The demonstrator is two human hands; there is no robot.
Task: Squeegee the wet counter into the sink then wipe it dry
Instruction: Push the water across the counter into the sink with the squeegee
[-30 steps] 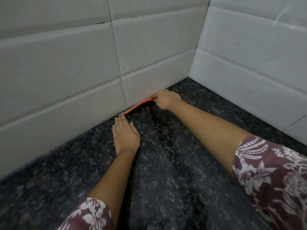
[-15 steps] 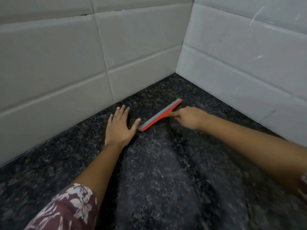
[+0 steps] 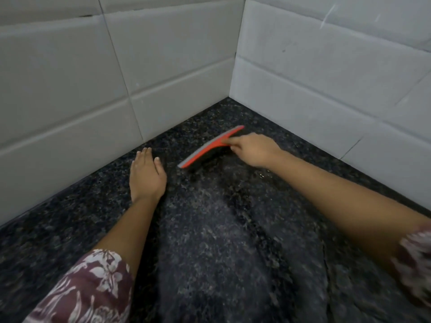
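Dark speckled stone forms the desk (image 3: 233, 264), which runs into a corner where two walls of pale grey tiles (image 3: 163, 66) meet. On it, a short way out from that corner, lies the squeegee (image 3: 210, 148), red-orange with a grey blade strip, set slantwise with its far end pointing toward the corner and its near end toward the left. The right hand (image 3: 253, 149) is clenched round the handle, which is hidden under the fingers, and presses the blade edge down on the stone. Half a second earlier the blade sat nearer the left wall with its near tip almost touching the left thumb; now it has drawn away from that wall and a clear gap of stone separates it from the left hand (image 3: 147, 174). That left hand is released, lying flat and palm-down on the desk, grasping nothing, just beside the foot of the left wall. A lighter streaked band on the stone runs from under the blade toward the viewer, and a few bright droplets (image 3: 261, 176) show beside the right wrist. Both forearms end in maroon floral sleeves (image 3: 88, 290). Bare stone lies open toward the viewer and to the right; the walls shut in the left side and the far right side.
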